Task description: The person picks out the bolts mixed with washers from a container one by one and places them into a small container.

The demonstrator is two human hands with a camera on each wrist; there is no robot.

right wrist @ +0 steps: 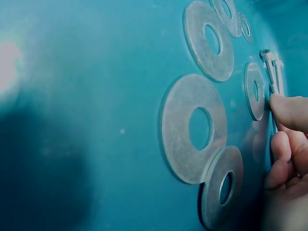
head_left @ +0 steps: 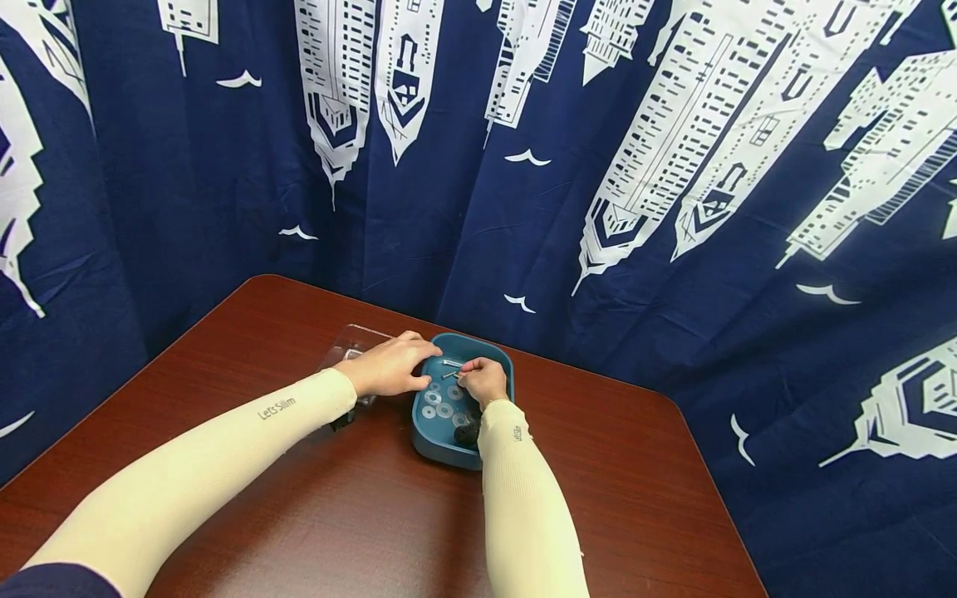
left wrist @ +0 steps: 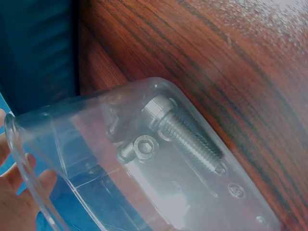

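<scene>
Two cream-coloured fabric arm sleeves [head_left: 224, 448] are nearest, both extending forward over a reddish-brown, wood-grained tabletop [head_left: 359, 515]. Ahead stands a teal-blue rectangular tray [head_left: 449, 453] with rounded corners; its raised wall presumably serves to contain loose hardware. At least six flat silver metal washers [right wrist: 179, 130] of differing diameters lie on its floor, one overlapping a larger neighbour, which suggests loose placement.

Left of the tray, partly beneath the left wrist, a clear, colourless plastic box [head_left: 359, 336] sits on the tabletop. It contains a thick silver socket-head bolt [left wrist: 185, 137] on its side, with smaller silver bolts [left wrist: 146, 147] near the head, number not determinable. The box presumably separates these from the tray's contents.

Of the hands, the left hand [head_left: 392, 367] is at the tray's left rim, thumb and fingers spread, with nothing visibly gripped; it probably steadies the tray, though firm contact cannot be confirmed. The right hand [head_left: 482, 382] is inside the tray, thumb and fingertips pinching one of two slender silver socket-head bolts [right wrist: 271, 72] toward the far end. A fingertip pinch appears suited to so thin a shank.

Beyond the tabletop hangs a navy fabric curtain [head_left: 254, 166] printed with white inverted skyscrapers.
</scene>
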